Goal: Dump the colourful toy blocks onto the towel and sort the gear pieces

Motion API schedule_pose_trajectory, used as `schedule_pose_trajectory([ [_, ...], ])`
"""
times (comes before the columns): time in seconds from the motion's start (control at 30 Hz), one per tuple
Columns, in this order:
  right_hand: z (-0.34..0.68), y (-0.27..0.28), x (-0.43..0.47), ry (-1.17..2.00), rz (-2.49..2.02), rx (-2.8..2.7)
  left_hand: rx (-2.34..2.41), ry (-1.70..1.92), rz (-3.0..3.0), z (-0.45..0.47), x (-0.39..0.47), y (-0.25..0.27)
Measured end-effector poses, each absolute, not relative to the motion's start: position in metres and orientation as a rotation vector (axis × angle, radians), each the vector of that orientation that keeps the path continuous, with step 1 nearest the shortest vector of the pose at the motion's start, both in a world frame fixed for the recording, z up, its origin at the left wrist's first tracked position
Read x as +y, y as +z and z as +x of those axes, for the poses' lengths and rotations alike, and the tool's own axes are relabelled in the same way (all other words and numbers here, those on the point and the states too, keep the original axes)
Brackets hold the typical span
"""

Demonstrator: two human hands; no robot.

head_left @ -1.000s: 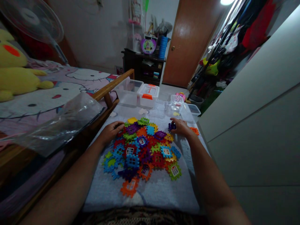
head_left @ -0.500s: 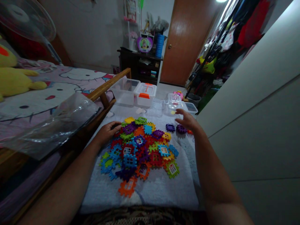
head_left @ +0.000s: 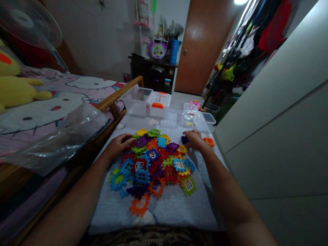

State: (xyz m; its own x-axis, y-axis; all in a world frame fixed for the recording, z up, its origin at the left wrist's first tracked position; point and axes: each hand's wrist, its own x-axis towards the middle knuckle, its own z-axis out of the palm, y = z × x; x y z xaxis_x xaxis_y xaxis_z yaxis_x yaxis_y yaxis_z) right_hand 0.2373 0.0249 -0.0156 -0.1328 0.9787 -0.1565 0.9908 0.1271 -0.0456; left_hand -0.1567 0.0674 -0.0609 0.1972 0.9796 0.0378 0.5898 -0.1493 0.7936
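A heap of colourful interlocking plastic blocks (head_left: 156, 164) with notched edges, several with window shapes, lies on the cloth-covered table. My left hand (head_left: 119, 145) rests at the heap's far left edge, fingers curved and apart, touching the pieces there. On the far right side, my right hand (head_left: 194, 139) is closed over a dark purple block (head_left: 184, 139), which shows partly at its fingertips. An orange block (head_left: 209, 141) lies just right of that hand. What else sits under the right palm is hidden.
Behind the heap stand a clear open bin (head_left: 137, 102), a lidded box with orange latches (head_left: 157, 104) and smaller clear containers (head_left: 190, 111). Left is a bed rail (head_left: 120, 92) with a plastic bag (head_left: 69, 133) beside it. A pale cabinet (head_left: 282, 119) rises on the right.
My right hand has come down and slightly left from above the table onto the purple pieces, covering most of them. The orange block beside it shows more. My left hand stays put.
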Motion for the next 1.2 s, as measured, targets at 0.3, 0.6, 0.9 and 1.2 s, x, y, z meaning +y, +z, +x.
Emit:
schedule_pose_trajectory([
  [0.3, 0.229, -0.002, 0.016, -0.302, 2.018, 2.411, 1.439, 0.772, 1.829, -0.158, 0.07, -0.065],
  [0.6, 0.184, 0.003, -0.007, -0.426, 1.761, 2.544, 1.421, 0.769, 1.849, -0.158, 0.07, -0.064],
  [0.9, 0.208, 0.001, -0.016, -0.625, 2.199, 2.786, 1.442, 0.756, 1.878, -0.16, 0.07, -0.067],
  [1.2, 0.296, -0.012, -0.009, -0.771, 3.274, 2.188, 1.429, 0.742, 1.87, -0.16, 0.071, -0.067],
])
